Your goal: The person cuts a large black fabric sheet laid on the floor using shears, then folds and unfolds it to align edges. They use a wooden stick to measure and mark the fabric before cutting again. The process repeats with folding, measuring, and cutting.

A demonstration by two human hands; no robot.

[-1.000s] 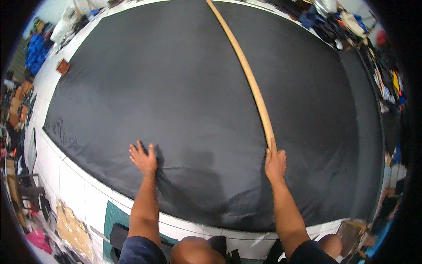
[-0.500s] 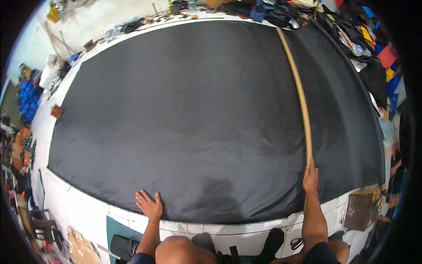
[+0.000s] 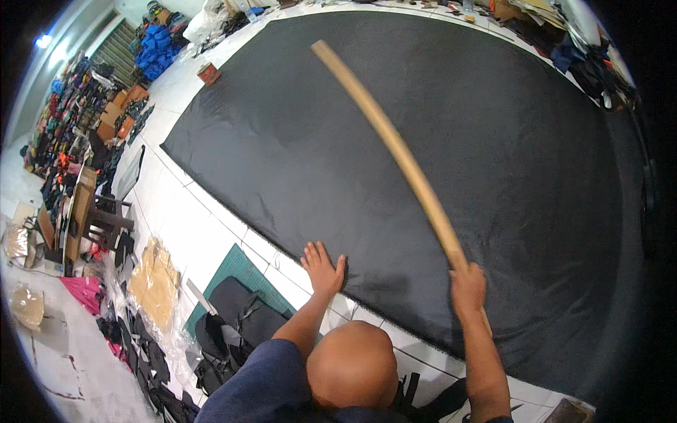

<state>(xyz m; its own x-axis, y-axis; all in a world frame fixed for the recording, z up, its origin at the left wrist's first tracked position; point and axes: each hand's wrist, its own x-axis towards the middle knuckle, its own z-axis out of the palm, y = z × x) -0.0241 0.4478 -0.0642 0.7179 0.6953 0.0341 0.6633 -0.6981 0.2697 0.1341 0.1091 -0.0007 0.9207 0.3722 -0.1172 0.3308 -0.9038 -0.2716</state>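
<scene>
A large sheet of black fabric (image 3: 296, 155) lies spread on the floor, with some small wrinkles. My left hand (image 3: 323, 270) rests open, fingers spread, on the sheet's near edge. My right hand (image 3: 468, 290) is closed around the near end of a long wooden stick (image 3: 402, 151). From that hand the stick slants forward and left over the fabric. Whether its far end touches the sheet or hovers above it, I cannot tell.
White floor tiles (image 3: 211, 218) border the fabric. Left of me lie a green cutting mat (image 3: 233, 268) and a black bag (image 3: 243, 310). A small reddish box (image 3: 209, 73) sits at the fabric's far left edge. Dark cloth (image 3: 592, 70) is heaped at far right.
The view has turned left. The wooden stick has swung from the fabric's right side to slant across its middle, still in my right hand. My left hand stays flat at the near edge.
</scene>
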